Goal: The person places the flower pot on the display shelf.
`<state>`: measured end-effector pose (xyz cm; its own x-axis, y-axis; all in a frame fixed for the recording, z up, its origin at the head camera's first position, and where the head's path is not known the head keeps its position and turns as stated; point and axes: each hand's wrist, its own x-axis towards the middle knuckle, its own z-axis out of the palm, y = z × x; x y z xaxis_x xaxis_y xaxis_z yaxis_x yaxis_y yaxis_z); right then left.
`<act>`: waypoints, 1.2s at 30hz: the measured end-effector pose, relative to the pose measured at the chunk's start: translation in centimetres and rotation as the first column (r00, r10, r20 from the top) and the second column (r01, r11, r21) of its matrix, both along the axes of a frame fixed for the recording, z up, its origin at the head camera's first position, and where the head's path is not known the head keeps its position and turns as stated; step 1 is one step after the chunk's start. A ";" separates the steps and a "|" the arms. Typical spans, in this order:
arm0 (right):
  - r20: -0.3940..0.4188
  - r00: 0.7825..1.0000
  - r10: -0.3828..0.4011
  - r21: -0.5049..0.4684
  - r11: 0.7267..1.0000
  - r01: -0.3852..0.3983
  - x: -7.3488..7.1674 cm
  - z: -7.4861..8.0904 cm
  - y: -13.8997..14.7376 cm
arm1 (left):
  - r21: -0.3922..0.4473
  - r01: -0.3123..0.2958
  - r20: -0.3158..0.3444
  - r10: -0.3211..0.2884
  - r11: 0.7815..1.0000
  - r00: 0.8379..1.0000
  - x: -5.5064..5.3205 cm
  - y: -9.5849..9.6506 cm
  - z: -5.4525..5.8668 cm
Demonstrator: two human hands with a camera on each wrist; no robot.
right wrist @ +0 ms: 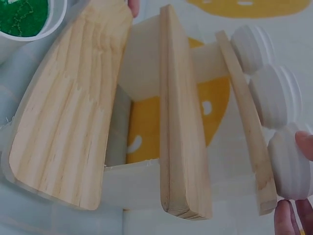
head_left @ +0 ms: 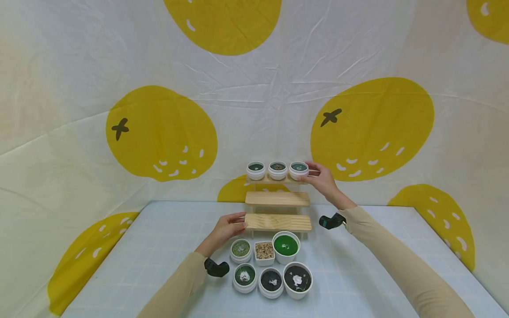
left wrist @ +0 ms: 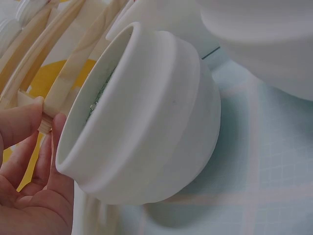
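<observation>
A three-tier wooden stand (head_left: 278, 222) stands at the back of the table. My left hand (head_left: 225, 227) pinches the left end of its lowest step between thumb and fingers (left wrist: 19, 122). At the top step, my right hand (head_left: 321, 179) grips the rightmost small white bowl (head_left: 298, 171), which has dark green contents. In the right wrist view that bowl (right wrist: 289, 161) sits against the top step (right wrist: 247, 117), thumb on one side and fingers on the other. Two similar bowls, a middle one (head_left: 277, 171) and a left one (head_left: 256, 171), stand beside it in a row.
Before the stand are a bowl of green flakes (head_left: 241, 249), a square dish of chopped bits (head_left: 264, 251), a bright green cup (head_left: 286, 245), and three dark-filled containers, one a larger cup (head_left: 297, 280). A fruit-print cloth (head_left: 254, 132) hangs behind the table.
</observation>
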<state>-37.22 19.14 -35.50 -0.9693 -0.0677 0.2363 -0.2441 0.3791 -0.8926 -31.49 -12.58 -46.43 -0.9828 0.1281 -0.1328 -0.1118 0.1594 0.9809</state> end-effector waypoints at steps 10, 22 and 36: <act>-0.024 1.000 0.014 -0.013 1.000 -0.014 0.2 -0.1 0.0 | 0.001 -0.006 -0.001 0.006 1.000 1.000 0.1 0.0 0.0; -0.054 0.999 -0.003 -0.041 0.999 0.001 0.6 -0.6 0.1 | 0.012 -0.013 -0.006 0.013 1.000 1.000 0.2 0.1 0.2; -0.098 0.992 -0.078 -0.063 0.995 0.072 2.0 -1.5 0.6 | -0.017 -0.009 0.002 0.009 1.000 1.000 0.0 0.1 0.0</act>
<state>-35.23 19.75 -37.01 -0.9423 0.0215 0.3341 -0.3063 0.3473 -0.8863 -31.45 -12.51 -46.46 -0.9837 0.1166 -0.1366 -0.1151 0.1746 0.9779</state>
